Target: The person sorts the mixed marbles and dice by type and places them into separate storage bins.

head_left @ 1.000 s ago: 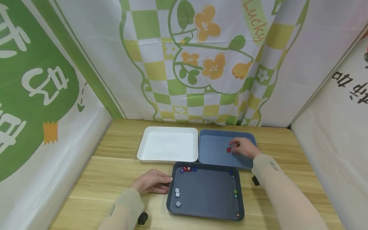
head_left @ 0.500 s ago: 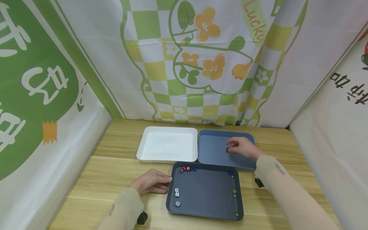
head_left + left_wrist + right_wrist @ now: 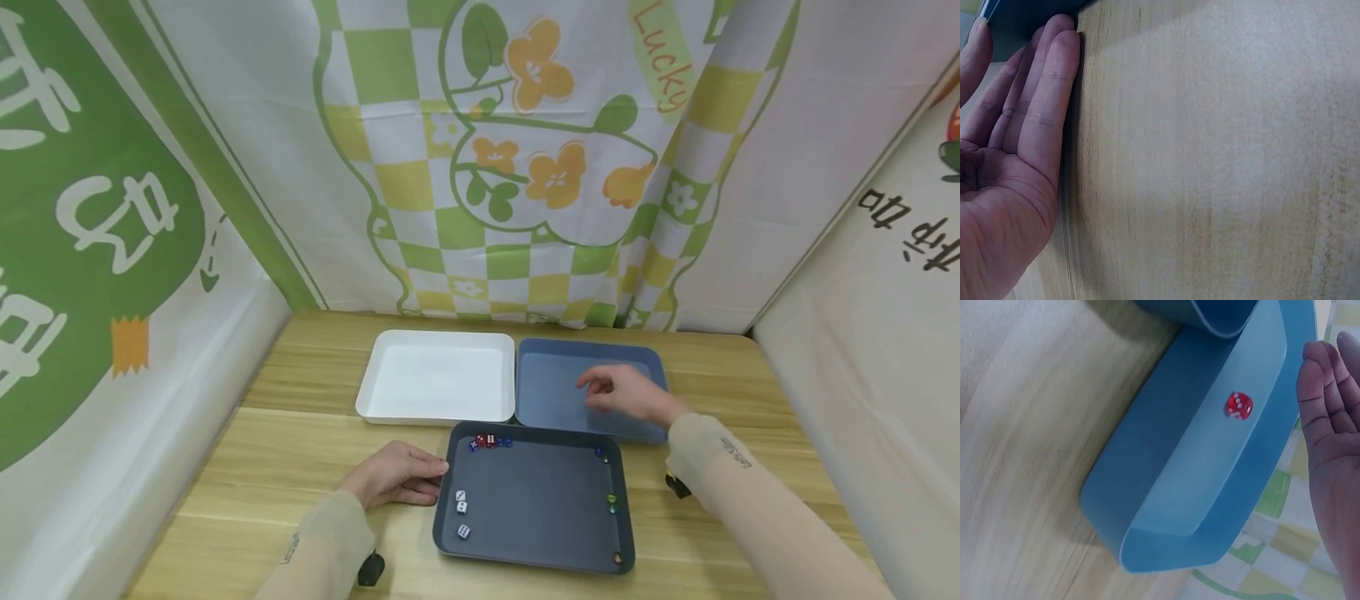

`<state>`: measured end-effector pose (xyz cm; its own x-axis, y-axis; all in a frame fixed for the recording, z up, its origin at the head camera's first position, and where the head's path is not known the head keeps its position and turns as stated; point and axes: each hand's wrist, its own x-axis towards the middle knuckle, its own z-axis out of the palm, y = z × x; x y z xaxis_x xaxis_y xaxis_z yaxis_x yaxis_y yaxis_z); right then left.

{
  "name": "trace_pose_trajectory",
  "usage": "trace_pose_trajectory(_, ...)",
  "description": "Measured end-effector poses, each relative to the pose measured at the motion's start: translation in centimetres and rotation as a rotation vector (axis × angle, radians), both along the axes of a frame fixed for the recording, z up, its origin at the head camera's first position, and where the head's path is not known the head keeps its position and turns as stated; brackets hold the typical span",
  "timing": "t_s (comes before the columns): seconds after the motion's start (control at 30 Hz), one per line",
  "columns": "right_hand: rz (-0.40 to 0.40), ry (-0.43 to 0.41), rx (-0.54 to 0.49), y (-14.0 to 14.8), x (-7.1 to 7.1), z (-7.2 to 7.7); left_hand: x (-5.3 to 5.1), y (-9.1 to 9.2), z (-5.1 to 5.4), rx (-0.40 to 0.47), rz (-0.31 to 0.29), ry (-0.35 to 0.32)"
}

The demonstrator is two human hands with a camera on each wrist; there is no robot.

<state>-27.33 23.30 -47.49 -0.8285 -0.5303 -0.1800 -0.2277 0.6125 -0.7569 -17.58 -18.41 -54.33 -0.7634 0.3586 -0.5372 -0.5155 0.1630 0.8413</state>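
Observation:
My right hand [image 3: 626, 392] hovers over the blue tray [image 3: 540, 400], its fingers loosely bent and holding nothing. In the right wrist view, a red die [image 3: 1239, 405] lies on that tray's floor, apart from the hand [image 3: 1335, 425]; the head view does not show it. My left hand [image 3: 397, 475] is at the left side of the dark tray [image 3: 540, 517], thumb tip at the rim. The left wrist view shows this hand [image 3: 1022, 137] with fairly straight fingers against the tray's outer wall [image 3: 1029, 12].
White dice [image 3: 461, 507] lie at the dark tray's left, red dice [image 3: 491, 440] and blue dice [image 3: 474, 447] in its back left corner, and small glass pieces [image 3: 612, 499] along its right side. A white tray [image 3: 438, 379] stands left of the blue one. A printed curtain [image 3: 555, 275] hangs behind.
My right hand has shifted slightly left and nearer to me, its fingers parted from the die. The red die has dropped out of sight in the head view. My left hand has stayed put.

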Motion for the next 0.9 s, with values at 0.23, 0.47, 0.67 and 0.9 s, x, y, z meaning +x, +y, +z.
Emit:
trace_pose_trajectory(0.23,0.034,-0.016,-0.009,-1.1,0.8,0.1,-0.1,0.0,0.0,-0.005,0.005,-0.004)
trace_pose_trajectory(0.47,0.088,0.007,0.004,-2.7,1.4,0.1,0.0,0.0,0.0,-0.007,0.003,0.002)
trace_pose_trajectory(0.67,0.154,0.047,0.041,-4.3,1.8,-0.1,0.0,-0.1,0.2,-0.006,0.0,0.0)
trace_pose_trajectory(0.9,0.178,-0.032,0.035,-6.5,2.8,-0.4,0.0,0.0,0.3,-0.013,0.002,-0.005)
